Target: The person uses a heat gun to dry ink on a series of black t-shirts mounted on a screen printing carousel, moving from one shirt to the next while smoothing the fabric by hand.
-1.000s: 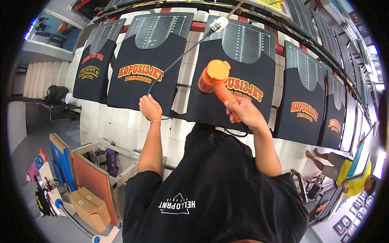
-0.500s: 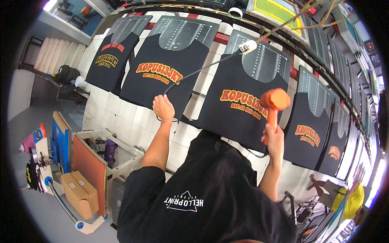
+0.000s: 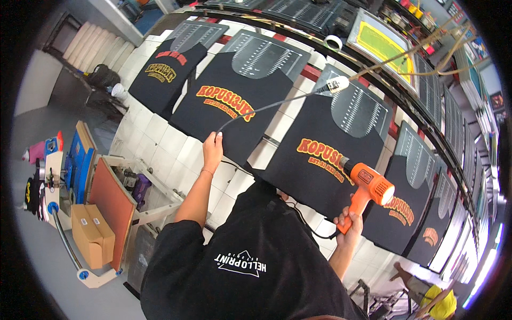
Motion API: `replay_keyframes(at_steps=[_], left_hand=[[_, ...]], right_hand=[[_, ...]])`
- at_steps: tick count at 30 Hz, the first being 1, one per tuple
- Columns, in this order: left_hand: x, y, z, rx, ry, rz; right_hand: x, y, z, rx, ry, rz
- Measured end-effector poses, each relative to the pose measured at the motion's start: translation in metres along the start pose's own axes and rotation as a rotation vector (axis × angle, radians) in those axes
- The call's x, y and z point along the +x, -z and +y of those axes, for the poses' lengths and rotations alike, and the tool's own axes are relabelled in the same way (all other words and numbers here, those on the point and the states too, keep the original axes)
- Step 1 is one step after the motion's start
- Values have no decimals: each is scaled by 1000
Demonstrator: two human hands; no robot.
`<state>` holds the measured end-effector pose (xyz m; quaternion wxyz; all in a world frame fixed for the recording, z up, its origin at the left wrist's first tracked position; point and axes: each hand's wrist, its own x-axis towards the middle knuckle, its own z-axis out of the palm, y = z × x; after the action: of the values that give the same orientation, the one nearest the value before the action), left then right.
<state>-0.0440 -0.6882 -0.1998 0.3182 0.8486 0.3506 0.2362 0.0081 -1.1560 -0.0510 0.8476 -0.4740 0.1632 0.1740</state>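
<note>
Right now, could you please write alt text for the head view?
A right hand aims an orange heat gun toward a black printed shirt, while the left hand holds a dark cord. More black shirts sit in a row on boards.

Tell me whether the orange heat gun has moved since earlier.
Yes, to the right: the orange heat gun, first over the left end of the print on the third black shirt from the left, now overlaps its right end.

Heat gun [image 3: 369, 185] moved right across shirt print [image 3: 320, 153]; nozzle [image 3: 348, 165] now visible
</note>
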Motion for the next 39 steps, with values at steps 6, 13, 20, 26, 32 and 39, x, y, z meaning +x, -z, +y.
replay_keyframes(at_steps=[6, 13, 20, 26, 32, 39], left_hand=[[22, 88, -26, -68, -5, -79], [100, 233, -26, -108, -17, 209], [167, 406, -58, -173, -237, -201], [223, 463, -79, -211, -374, -452], [298, 478, -125, -148, -407, -400], [377, 465, -153, -233, -290, -726]], right_hand=[[12, -63, 37, 110, -195, -243], [30, -194, 113, 70, -359, -449], [28, -375, 227, 17, -388, -490], [33, -502, 282, 19, -357, -472], [76, -574, 317, -69, -338, -427], [131, -664, 347, -186, -312, -416]])
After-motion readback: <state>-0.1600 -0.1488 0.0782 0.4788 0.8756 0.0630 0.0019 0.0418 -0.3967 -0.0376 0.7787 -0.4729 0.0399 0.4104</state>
